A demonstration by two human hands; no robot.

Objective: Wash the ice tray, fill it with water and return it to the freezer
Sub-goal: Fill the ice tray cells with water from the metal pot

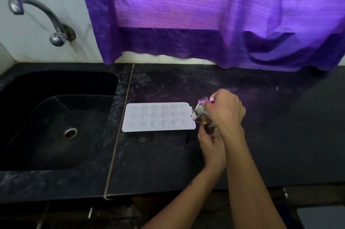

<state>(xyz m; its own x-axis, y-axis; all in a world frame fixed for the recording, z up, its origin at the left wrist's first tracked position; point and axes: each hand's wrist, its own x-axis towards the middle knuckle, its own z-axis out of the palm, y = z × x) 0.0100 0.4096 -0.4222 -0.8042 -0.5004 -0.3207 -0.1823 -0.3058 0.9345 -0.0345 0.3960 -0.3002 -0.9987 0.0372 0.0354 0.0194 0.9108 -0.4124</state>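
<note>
**Fill step in progress: tray on counter, cup tipped over its right end**

Ice tray [158,117]: flat on the dark counter [261,135], just right of the sink, long side facing the person. White/pale, three rows of shaped cells. Cells look glossy, but can't tell from this view which ones hold water or how full.

Steel cup [200,112]: tilted on its side, mouth down-left, rim right over the tray's right edge. No visible stream; blurred there, so can't confirm a pour.

Right hand [226,112]: wrapped around the cup from above, fingers curled on its body. Left hand [211,143]: below the cup, fingers curled up toward its base, seems to support it; actual contact is hidden behind the right wrist. The two hands are close together, forearms crossing.

Around: black sink [56,116] empty and looks dry near the drain [70,133]; tap [37,17] on the tiled wall, no water running. Purple curtain [186,14] hangs over the back of the counter.

Progress, my read: wash likely done, since the tray sits out of the sink. Filling is underway. Left: finish the cells, carry it level to the freezer. Freezer not in view.
</note>
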